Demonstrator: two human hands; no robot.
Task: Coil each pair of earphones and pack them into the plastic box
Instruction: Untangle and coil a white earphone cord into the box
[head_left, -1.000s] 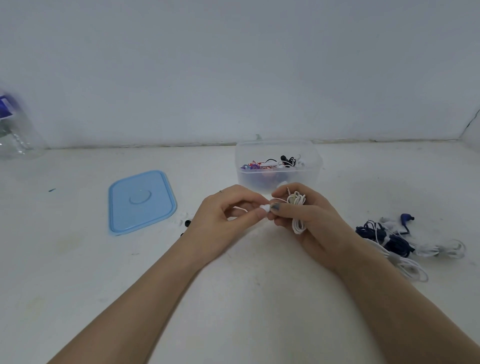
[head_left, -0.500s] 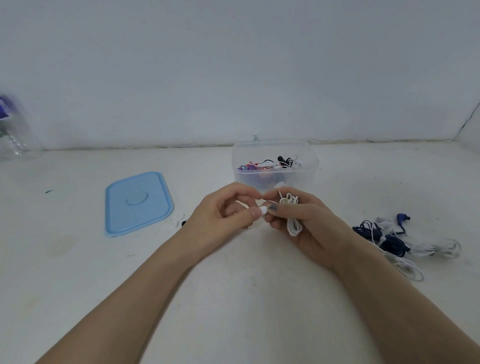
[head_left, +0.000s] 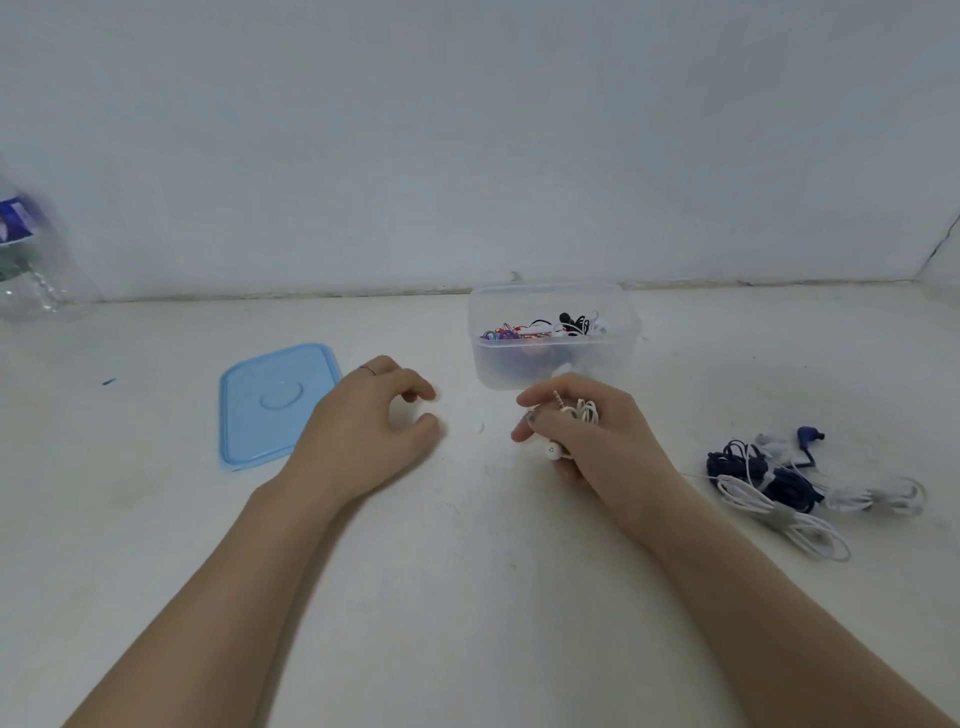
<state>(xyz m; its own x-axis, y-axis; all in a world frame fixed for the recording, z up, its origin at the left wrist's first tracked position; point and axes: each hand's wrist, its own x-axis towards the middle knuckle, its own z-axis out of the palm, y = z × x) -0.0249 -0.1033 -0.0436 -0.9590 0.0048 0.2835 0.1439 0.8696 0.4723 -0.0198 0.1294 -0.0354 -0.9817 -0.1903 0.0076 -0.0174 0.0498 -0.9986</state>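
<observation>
My right hand (head_left: 587, 441) grips a coiled pair of white earphones (head_left: 581, 411) just in front of the clear plastic box (head_left: 553, 364). One white earbud hangs below my fingers. The box holds several coiled earphones, coloured, black and white. My left hand (head_left: 369, 426) hovers over the table to the left with loosely curled fingers and holds nothing. A small white piece (head_left: 478, 427) lies on the table between my hands.
The box's light blue lid (head_left: 270, 402) lies flat to the left, partly under my left hand. A heap of dark blue and white earphones (head_left: 784, 483) lies at the right. A clear plastic bottle (head_left: 31, 260) stands at the far left by the wall.
My left hand has let go of the earphones and moved away to the left. My right hand keeps the coil, its grip closer round it.
</observation>
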